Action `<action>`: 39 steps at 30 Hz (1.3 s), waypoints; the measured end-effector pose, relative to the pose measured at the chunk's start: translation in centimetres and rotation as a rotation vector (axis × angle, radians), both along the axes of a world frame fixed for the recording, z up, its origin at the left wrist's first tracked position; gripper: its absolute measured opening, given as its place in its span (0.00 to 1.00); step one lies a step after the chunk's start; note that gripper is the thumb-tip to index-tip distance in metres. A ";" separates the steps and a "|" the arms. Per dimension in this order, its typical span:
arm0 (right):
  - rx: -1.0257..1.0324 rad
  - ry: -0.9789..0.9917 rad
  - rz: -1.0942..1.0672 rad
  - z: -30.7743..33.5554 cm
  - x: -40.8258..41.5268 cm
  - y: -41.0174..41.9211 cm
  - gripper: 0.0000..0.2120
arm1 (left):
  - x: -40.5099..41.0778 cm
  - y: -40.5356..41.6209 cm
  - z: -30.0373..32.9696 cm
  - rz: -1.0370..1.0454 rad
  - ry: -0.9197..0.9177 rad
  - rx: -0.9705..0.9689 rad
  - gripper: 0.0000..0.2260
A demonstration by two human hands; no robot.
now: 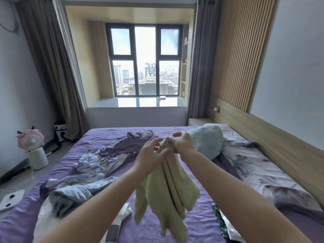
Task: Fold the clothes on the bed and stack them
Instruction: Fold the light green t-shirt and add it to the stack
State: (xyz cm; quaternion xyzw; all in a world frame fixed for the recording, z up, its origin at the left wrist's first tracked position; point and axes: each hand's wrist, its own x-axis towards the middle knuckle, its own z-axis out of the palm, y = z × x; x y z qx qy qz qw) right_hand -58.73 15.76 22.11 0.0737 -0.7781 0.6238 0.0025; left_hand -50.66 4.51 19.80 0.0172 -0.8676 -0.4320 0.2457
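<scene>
A pale yellow-green garment (168,186) is being held up above the purple bed (201,223), its top bunched together and gripped in the curled fingers of the right hand (182,141). The rest of the cloth is hanging down in long folds between the two forearms, clear of the sheet (its lower edge is blurred). The left hand (150,155) is being kept just beside the bunched top, fingers spread and relaxed, with the fingertips touching the fabric but not closed round it. To the left on the bed, a heap of blue and white patterned clothes (84,174) is lying unfolded, and beyond it a purple garment (129,144) is lying crumpled. A light blue pillow (206,141) is lying behind the right hand, near the headboard side.
</scene>
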 end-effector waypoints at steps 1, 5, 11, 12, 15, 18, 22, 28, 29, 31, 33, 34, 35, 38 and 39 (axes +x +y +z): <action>-0.038 -0.076 0.005 0.4 -0.2 -0.1 0.12 | 0.8 0.7 -0.6 -0.056 0.014 -0.011 0.23; -0.225 -0.255 0.228 1.7 -0.1 -0.3 0.11 | 0.8 2.6 -2.0 -0.021 0.019 0.136 0.30; 0.235 0.094 0.357 1.5 -0.1 3.0 0.17 | -2.0 0.4 0.4 0.016 -0.153 0.514 0.23; 0.208 0.098 0.375 1.3 0.0 3.7 0.20 | -2.1 0.6 0.8 0.008 -0.146 0.540 0.22; 0.414 0.272 0.519 1.0 0.1 5.7 0.33 | -2.7 1.3 2.4 -0.033 -0.111 0.738 0.22; 0.772 0.511 0.590 0.1 0.5 6.4 0.42 | -3.2 1.9 4.1 -0.032 -0.092 0.819 0.18; 0.536 0.706 0.288 0.2 0.8 5.5 0.25 | -2.9 2.6 4.4 -0.043 -0.079 0.593 0.09; 0.319 0.498 0.027 1.0 -0.7 4.1 0.15 | -1.3 2.7 1.2 -0.132 -0.026 0.007 0.32; 0.271 0.450 0.001 1.2 -1.0 3.8 0.14 | -0.9 2.8 0.3 -0.160 -0.034 -0.109 0.41; 0.159 0.304 -0.034 1.5 -1.8 3.4 0.15 | -0.1 3.0 -1.5 -0.169 -0.046 -0.328 0.54; 0.010 0.122 -0.035 1.7 -2.4 3.2 0.15 | 0.1 3.1 -3.2 -0.130 0.002 -0.488 0.58; -0.059 0.040 -0.020 1.8 -2.7 3.1 0.14 | 0.0 3.2 -3.9 -0.104 0.030 -0.517 0.56; -0.125 -0.026 0.009 1.8 -2.8 3.2 0.13 | -0.2 3.4 -4.2 -0.077 0.046 -0.485 0.51; -0.228 -0.100 0.148 1.8 -2.7 3.8 0.13 | -1.4 3.3 -3.5 0.018 0.065 -0.140 0.26; -0.195 -0.092 0.204 1.6 -2.5 4.1 0.14 | -1.9 3.1 -2.8 0.042 0.063 -0.050 0.21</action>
